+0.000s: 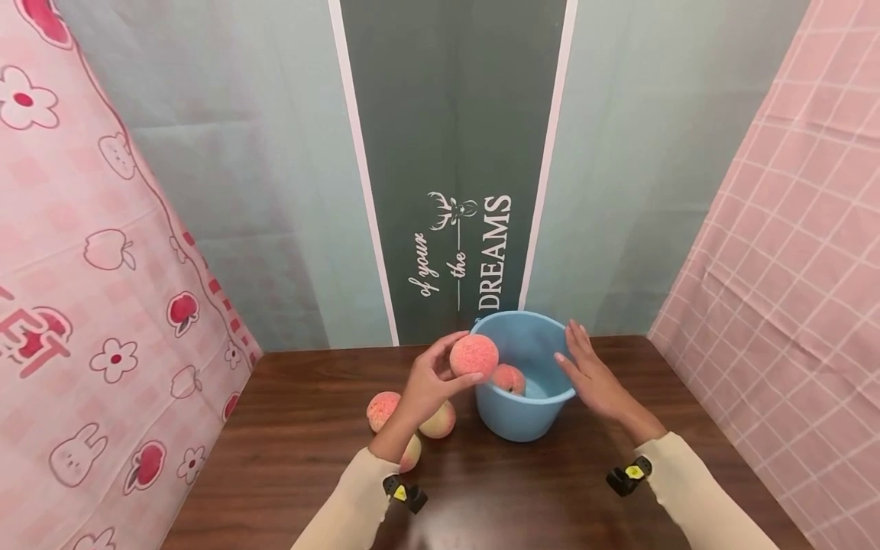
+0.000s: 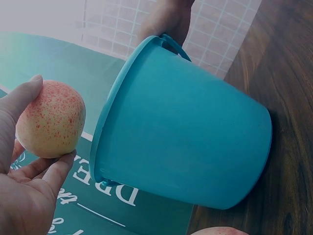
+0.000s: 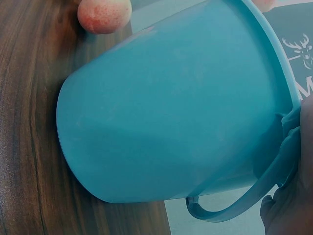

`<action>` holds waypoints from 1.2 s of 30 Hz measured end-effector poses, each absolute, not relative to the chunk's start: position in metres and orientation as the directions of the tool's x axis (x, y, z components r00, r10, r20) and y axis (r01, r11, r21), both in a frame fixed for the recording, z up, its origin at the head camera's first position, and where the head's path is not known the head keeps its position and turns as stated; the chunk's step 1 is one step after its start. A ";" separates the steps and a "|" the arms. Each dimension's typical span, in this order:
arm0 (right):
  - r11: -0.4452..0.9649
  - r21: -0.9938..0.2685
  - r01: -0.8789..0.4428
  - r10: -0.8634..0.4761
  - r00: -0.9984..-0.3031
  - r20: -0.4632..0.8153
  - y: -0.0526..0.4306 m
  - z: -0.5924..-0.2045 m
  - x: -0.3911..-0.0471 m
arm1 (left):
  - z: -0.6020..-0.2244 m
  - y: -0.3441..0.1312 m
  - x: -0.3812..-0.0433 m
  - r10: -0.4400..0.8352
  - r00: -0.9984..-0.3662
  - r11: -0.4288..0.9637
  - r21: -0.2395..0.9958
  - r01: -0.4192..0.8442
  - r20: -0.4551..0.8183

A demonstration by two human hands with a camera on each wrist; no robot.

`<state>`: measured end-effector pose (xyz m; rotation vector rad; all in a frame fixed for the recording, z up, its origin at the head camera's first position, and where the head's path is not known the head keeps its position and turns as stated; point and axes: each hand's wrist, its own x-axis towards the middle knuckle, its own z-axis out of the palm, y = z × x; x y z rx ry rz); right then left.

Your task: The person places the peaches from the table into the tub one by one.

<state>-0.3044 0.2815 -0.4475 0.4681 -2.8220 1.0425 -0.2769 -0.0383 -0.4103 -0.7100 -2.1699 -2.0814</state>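
Note:
My left hand (image 1: 428,386) holds a pink and yellow peach (image 1: 474,357) between thumb and fingers, in front of the left rim of a blue bucket (image 1: 520,418). The left wrist view shows the held peach (image 2: 54,120) apart from the upright bucket (image 2: 186,122). Another peach (image 1: 509,378) lies inside. At the bucket's right rim rests my right hand (image 1: 596,382), its fingers fairly straight. In the right wrist view, the bucket's handle (image 3: 234,205) hangs beside this hand, which is partly cut off by the frame.
Left of the bucket, three peaches lie on the brown wooden table (image 1: 296,458): one reddish peach (image 1: 383,411), one yellowish peach (image 1: 438,422) and one peach (image 1: 410,454) partly behind my forearm. Printed cloths hang behind the table and on both sides.

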 end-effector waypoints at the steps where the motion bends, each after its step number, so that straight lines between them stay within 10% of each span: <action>1: 0.719 -0.619 -0.316 -0.250 -0.949 0.194 0.281 -0.448 -0.304 | -0.411 -0.038 -0.277 0.288 -0.893 -0.016 0.935 0.355 0.345; 36: 0.736 -0.604 -0.305 -0.225 -0.952 0.206 0.273 -0.457 -0.286 | -0.418 -0.027 -0.273 0.361 -0.862 -0.019 0.927 0.374 0.355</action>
